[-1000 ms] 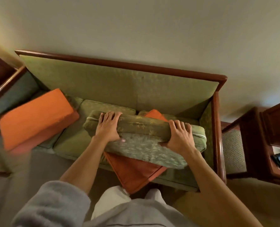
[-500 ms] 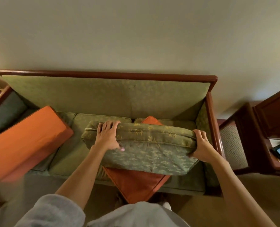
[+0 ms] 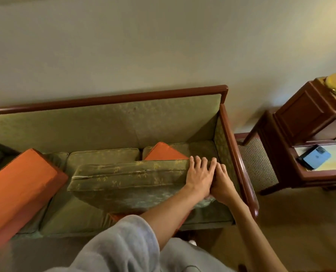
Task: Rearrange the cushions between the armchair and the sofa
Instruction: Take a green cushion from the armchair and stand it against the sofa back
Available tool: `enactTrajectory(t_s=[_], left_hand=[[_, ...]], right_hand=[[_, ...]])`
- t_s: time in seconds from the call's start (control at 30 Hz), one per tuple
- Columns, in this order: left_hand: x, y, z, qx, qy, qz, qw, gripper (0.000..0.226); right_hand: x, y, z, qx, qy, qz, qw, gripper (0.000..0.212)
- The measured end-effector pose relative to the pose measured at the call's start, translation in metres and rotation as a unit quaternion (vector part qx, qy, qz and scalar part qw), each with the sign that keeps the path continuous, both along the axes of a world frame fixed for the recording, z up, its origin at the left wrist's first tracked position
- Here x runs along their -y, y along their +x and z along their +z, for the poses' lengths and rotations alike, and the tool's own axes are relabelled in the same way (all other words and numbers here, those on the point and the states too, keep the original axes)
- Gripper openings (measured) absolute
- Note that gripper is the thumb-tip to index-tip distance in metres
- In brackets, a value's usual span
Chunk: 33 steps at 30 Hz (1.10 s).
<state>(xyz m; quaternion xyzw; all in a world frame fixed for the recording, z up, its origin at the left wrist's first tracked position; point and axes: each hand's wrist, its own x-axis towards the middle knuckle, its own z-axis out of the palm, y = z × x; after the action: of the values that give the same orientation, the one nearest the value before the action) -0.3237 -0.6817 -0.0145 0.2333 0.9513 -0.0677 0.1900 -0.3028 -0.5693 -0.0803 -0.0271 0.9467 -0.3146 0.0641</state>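
A green patterned cushion stands tilted on its edge on the right half of the green sofa. It lies over a small orange cushion, whose corner shows behind it. My left hand rests with spread fingers on the green cushion's right end, fingertips at its top edge. Right beside it, my right hand grips that same end near the sofa's right arm; part of its fingers are hidden by my left hand. A large orange cushion leans across the sofa's left end.
The sofa's wooden right arm is close to my hands. Beyond it stands a dark wooden side table with a phone on its lower shelf and a yellow object on top. Carpet lies in front.
My left hand has left the green cushion's left end and moved to its right end, beside my right hand. The cushion has shifted right, toward the sofa arm. My view has turned right.
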Motion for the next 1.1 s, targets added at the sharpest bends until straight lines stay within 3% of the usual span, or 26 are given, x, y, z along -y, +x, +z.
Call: enactTrajectory(t_s=[0.17,0.33,0.47,0.63,0.7,0.9,1.1], left_hand=[[0.002,0.011,-0.002,-0.043,0.024,-0.011,0.999,0.116],[0.031,-0.002,0.039,-0.073,0.087,-0.017,0.993,0.114],[0.084,-0.016,0.112,-0.111,0.214,-0.007,0.971,0.125],[0.194,-0.018,0.183,-0.104,0.420,0.054,0.900,0.125],[0.240,-0.017,0.170,-0.089,0.469,0.084,0.874,0.121],[0.349,-0.001,0.102,-0.075,0.486,0.166,0.855,0.095],[0.414,0.006,0.087,-0.041,0.506,0.204,0.837,0.092]], right_hand=[[0.005,0.015,0.018,-0.012,-0.106,-0.075,0.991,0.071],[0.018,0.005,0.068,-0.023,-0.058,-0.041,0.997,0.075],[0.055,-0.009,0.160,-0.111,-0.019,0.018,0.993,0.078],[0.133,-0.015,0.261,-0.172,-0.055,0.147,0.972,0.089],[0.172,-0.022,0.255,-0.176,-0.019,0.185,0.967,0.099],[0.212,-0.049,0.176,-0.138,0.161,0.252,0.944,0.116],[0.169,-0.091,0.194,-0.003,0.238,0.187,0.953,0.125]])
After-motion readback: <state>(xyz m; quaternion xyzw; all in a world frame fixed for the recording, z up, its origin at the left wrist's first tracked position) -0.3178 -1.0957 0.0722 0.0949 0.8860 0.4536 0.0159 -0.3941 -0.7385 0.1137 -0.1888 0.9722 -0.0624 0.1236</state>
